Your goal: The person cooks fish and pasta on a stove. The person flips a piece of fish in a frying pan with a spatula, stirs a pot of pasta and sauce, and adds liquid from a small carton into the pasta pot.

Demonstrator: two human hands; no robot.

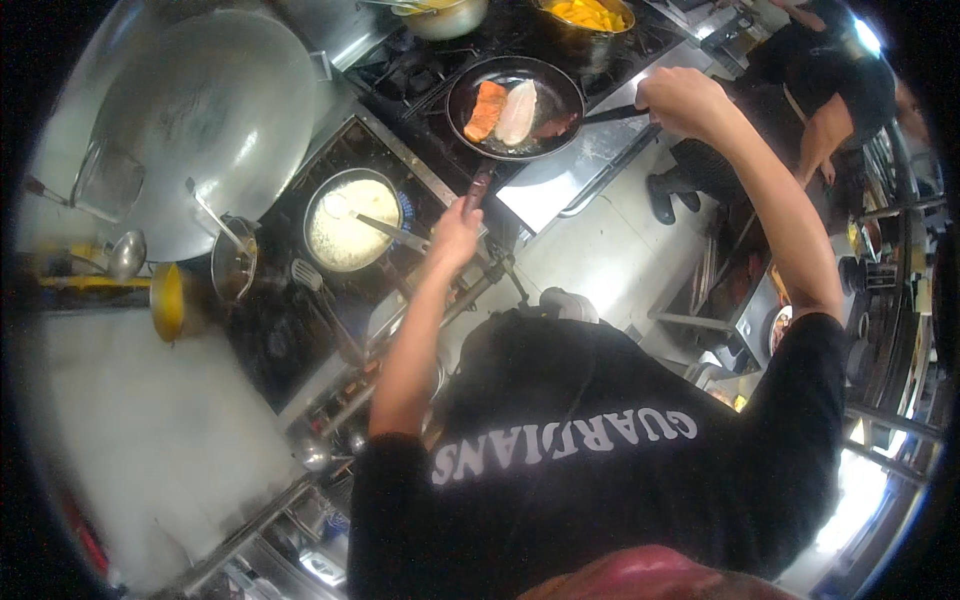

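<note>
My right hand (685, 100) is closed round the handle of a black frying pan (462, 128), at the far middle of the view. In the pan lie an orange fillet that looks like salmon (487, 110), a white fish fillet (516, 112) and a dark reddish piece (555, 126). My left hand (456, 236) grips a brown handle (479, 187) just below the pan's near rim; what this handle belongs to cannot be made out. Left of that hand, a pan of creamy pale sauce (345, 240) sits on the stove, with a metal utensil (390, 232) reaching into it.
A huge metal wok (200, 130) fills the far left. Near it are a small pot (235, 260), a slotted spatula (307, 275) and a ladle (127, 255). Pots (445, 20) stand at the back, one with yellow pieces (588, 14). A person in dark clothes (840, 75) stands far right.
</note>
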